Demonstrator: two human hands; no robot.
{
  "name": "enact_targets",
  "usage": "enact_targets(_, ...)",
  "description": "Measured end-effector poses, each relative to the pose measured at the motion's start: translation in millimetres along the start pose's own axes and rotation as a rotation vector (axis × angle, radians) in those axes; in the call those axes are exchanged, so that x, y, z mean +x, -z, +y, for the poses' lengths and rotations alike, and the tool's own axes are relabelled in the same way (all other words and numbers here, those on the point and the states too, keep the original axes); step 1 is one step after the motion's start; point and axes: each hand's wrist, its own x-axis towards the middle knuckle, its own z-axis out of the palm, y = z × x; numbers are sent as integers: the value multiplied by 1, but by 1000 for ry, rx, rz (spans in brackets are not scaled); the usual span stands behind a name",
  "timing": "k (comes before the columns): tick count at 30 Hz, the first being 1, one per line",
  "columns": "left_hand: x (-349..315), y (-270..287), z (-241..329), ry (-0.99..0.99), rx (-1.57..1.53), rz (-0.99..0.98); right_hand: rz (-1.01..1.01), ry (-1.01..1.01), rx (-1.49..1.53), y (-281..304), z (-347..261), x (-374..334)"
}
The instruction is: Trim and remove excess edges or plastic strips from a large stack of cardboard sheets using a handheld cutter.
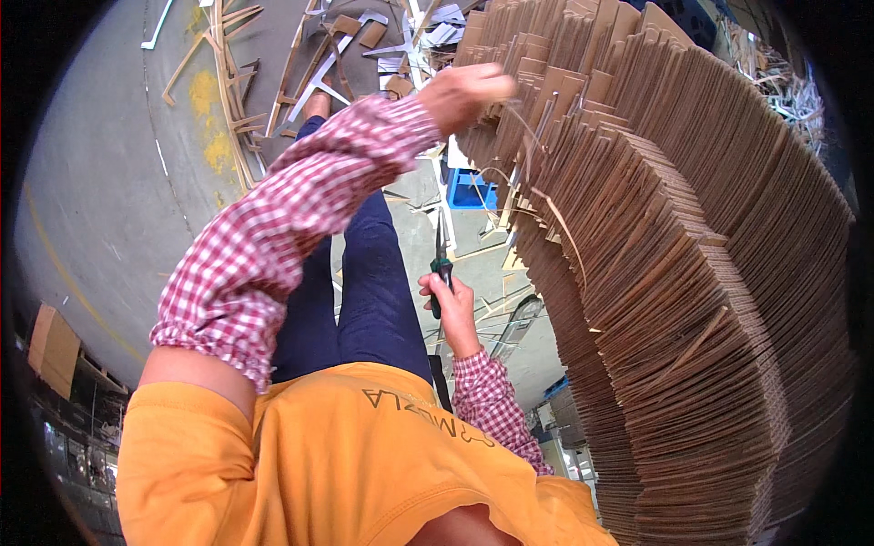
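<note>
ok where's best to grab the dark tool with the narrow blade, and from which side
Probably its dark handle, from the picture's lower side: the narrow blade points toward the top, and the right hand grips the handle.

The tool I grip at the frame's centre has a smooth, plastic-looking handle and a metal-looking blade. Matt brown cardboard stacks at right show rough, ridged edges. My checked sleeves are crinkled matt cloth; the blue crate above centre looks smooth plastic.
</note>
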Motion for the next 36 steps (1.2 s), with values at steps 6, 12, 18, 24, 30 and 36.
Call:
enact_targets(6, -71, 31, 4, 465, 11, -150, 52, 77, -134, 3, -1, 1)
enact_targets(12, 9, 1, 84, 185, -161, -75, 183, 178, -110, 5, -24, -1)
enact_targets(18, -36, -46, 96, 382, -330, -117, 228, 162, -84, 9, -22, -6)
enact_targets(24, -54, -5, 26, 711, -175, -23, 315, 440, -104, 6, -32, -3)
enact_targets(30, 40, 19, 60, 378, -170, 139, 323, 385, -23, -1, -70, 6)
enact_targets(36, -9, -9, 42, 378, -203, -32, 258, 296, 2, 14, -57, 10)
